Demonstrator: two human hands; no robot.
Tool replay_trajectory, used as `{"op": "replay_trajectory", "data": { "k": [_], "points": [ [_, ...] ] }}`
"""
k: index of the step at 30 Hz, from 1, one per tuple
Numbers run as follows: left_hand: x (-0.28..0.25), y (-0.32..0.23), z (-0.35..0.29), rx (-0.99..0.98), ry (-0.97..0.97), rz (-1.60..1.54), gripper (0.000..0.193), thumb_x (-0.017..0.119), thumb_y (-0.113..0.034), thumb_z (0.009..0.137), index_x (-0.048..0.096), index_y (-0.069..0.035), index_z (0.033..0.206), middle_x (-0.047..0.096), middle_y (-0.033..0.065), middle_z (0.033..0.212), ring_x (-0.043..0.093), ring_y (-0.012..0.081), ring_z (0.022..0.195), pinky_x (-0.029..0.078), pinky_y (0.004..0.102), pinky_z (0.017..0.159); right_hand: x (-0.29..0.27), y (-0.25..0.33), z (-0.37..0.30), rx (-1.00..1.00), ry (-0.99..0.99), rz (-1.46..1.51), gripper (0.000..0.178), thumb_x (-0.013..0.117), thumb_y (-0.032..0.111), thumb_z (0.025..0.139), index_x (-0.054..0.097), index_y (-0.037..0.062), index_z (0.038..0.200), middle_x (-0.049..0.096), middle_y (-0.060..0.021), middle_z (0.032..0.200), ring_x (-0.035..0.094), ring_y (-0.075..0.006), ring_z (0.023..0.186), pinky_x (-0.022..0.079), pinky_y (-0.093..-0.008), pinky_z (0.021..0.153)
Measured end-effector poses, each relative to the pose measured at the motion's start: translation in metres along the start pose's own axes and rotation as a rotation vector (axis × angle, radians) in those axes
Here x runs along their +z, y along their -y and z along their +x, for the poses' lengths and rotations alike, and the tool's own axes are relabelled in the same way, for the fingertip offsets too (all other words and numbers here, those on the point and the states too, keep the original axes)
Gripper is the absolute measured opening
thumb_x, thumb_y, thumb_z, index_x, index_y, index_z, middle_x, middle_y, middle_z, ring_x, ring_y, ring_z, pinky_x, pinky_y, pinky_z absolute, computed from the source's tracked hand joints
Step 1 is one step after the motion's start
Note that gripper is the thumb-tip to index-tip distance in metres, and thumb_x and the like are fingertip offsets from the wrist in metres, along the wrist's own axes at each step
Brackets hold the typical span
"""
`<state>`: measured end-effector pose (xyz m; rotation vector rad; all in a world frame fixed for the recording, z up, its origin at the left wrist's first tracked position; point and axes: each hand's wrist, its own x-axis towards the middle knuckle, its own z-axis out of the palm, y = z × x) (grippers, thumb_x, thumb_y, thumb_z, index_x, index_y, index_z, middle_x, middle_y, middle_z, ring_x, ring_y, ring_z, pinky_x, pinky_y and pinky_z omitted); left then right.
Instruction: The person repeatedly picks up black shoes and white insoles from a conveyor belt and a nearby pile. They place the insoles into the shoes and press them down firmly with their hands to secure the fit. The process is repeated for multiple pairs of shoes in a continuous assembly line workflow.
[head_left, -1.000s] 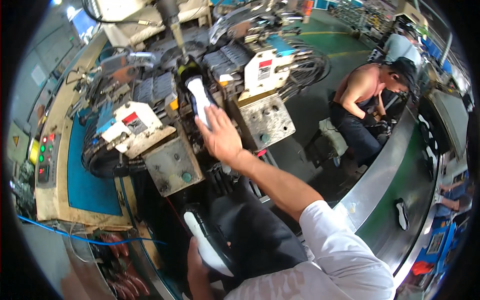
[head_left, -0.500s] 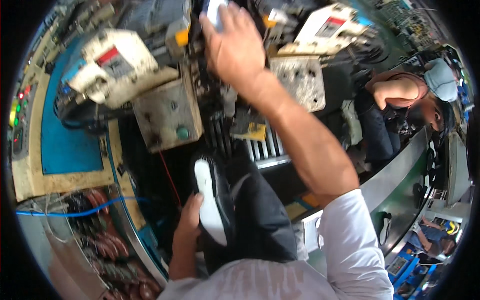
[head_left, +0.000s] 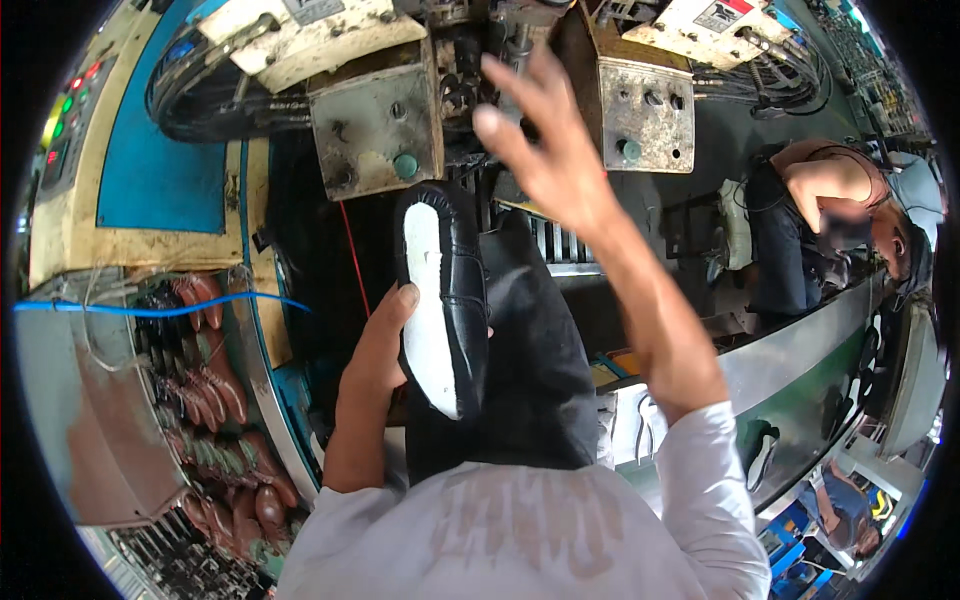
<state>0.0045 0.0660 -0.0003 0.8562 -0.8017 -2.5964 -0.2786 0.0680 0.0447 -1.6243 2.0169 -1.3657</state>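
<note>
My left hand point(head_left: 380, 342) is closed round the side of a black shoe point(head_left: 466, 300), with the thumb pressing on its edge. The shoe stands toe away from me above my lap, its white underside point(head_left: 428, 305) facing up. Beyond it and to the right, my right hand point(head_left: 552, 160) is raised with fingers spread and holds nothing. That hand is in front of the machine's metal middle part point(head_left: 462, 95), between two worn grey boxes; I cannot tell whether it touches anything.
Green buttons sit on the left box point(head_left: 370, 140) and the right box point(head_left: 650, 125). Brown and dark shoe lasts point(head_left: 225, 400) crowd a rack at the left, beneath a blue hose point(head_left: 180, 311). To the right runs a conveyor point(head_left: 800, 420) carrying shoes, with a seated person point(head_left: 800, 220) beyond.
My right hand has drawn back from the far part of the machine, away from a pale object there. The shoe in my left hand is higher in view; the view has shifted.
</note>
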Motion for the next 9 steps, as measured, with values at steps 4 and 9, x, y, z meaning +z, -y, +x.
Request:
{"op": "replay_trajectory", "data": {
  "k": [4, 9],
  "points": [
    [0.005, 0.019, -0.033, -0.145, 0.049, -0.102, 0.085, 0.065, -0.058, 0.099, 0.045, 0.006, 0.151, 0.068, 0.0334, 0.124, 0.076, 0.0459, 0.101, 0.066, 0.0593, 0.088, 0.022, 0.018, -0.105, 0.626, 0.384, 1.215, 0.07, 0.072, 0.045, 0.103, 0.05, 0.0086, 0.159, 0.056, -0.014, 0.153, 0.055, -0.0231, 0.137, 0.046, -0.0386, 0.114],
    [0.009, 0.038, -0.062, -0.147, 0.001, 0.142, 0.086, 0.067, -0.06, 0.097, 0.048, 0.005, 0.149, 0.068, 0.036, 0.122, 0.077, 0.0476, 0.097, 0.068, 0.0563, 0.08, 0.019, 0.037, -0.153, 0.561, 0.357, 1.078, 0.064, 0.074, 0.029, 0.104, 0.049, 0.009, 0.159, 0.065, -0.007, 0.137, 0.062, -0.0165, 0.123, 0.048, -0.034, 0.113]
  ]
}}
